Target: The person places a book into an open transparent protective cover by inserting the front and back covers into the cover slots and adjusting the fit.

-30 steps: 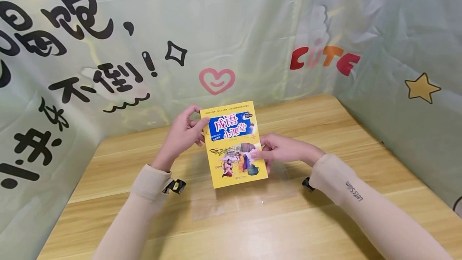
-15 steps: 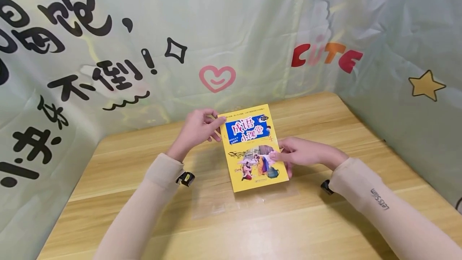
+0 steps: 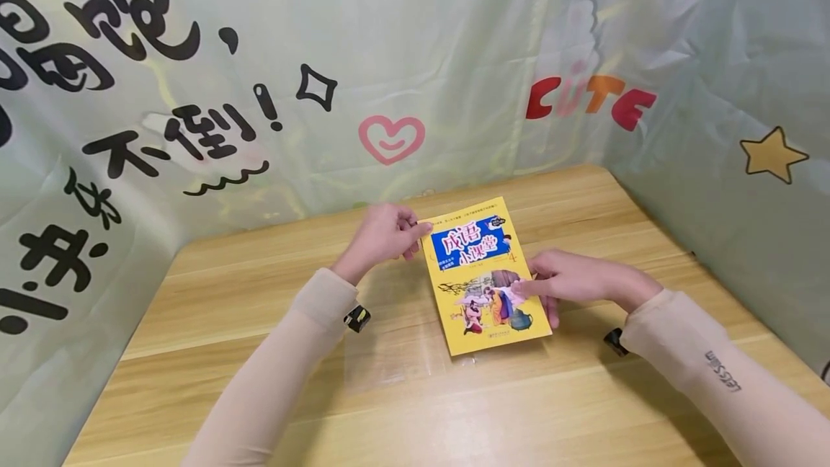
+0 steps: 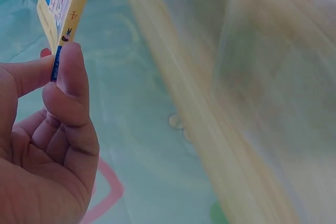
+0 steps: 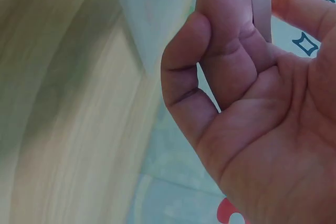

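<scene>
On the book (image 3: 485,265), readable: “成语小课堂” and “4”; on the backdrop (image 3: 454,42), at one o'clock from it, “CUTE”. Held over the counter (image 3: 240,287), pinched by the left hand (image 3: 385,233) at ten o'clock and the right hand (image 3: 580,276) at three. Since half a second ago, shifted towards four o'clock, hands included.

Cannot read the tiny print (image 3: 465,215) at the top of the book (image 3: 485,276) in mid-frame, nor see fingertips of the right hand (image 3: 577,278) behind it. Cannot follow the black writing (image 3: 35,301) whole (cut off at left).
</scene>
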Motion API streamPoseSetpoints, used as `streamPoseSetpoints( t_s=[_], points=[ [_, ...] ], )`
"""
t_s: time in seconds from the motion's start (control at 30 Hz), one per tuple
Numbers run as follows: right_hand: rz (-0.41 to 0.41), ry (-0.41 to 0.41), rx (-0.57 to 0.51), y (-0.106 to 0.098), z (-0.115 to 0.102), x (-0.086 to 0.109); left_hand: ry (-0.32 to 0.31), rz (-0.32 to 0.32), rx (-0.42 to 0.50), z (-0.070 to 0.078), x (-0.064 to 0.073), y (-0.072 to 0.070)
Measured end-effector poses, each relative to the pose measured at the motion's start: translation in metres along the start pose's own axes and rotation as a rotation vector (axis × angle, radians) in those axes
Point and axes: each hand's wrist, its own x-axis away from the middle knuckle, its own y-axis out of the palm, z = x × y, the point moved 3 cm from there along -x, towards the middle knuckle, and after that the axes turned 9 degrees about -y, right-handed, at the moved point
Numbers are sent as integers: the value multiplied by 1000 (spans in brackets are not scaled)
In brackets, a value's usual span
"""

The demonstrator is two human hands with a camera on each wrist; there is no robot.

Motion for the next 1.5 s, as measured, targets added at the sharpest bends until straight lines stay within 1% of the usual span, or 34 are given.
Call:
streamPoseSetpoints(
  t_s=[0.1, 0.23, 0.47, 0.57, 0.7, 0.77, 0.9, 1.07, 1.27, 1.5],
  points=[
    [-20, 4, -19, 0, 4, 3, -28, -12, -26, 1, -3, 6],
    [-24, 16, -28, 0, 10, 4, -63, -31, -54, 1, -7, 12],
    [-39, 61, -78, 4, 21, -4, -112, -70, -141, -10, -15, 22],
    [-29, 83, -59, 6, 25, -8, -128, -95, -142, -17, -18, 26],
    [-10, 104, 2, 6, 29, -13, -142, -123, -127, -24, -21, 33],
    [-11, 106, 30, 6, 31, -14, -151, -130, -120, -27, -22, 35],
    [-21, 102, 50, 6, 32, -17, -173, -135, -95, -30, -23, 39],
    [-24, 95, 49, 6, 30, -17, -187, -140, -87, -30, -23, 40],
    [-28, 107, 70, 6, 25, -18, -183, -163, -83, -28, -21, 36],
    [-25, 91, 84, 9, 20, -19, -189, -181, -101, -28, -18, 33]
  ],
)
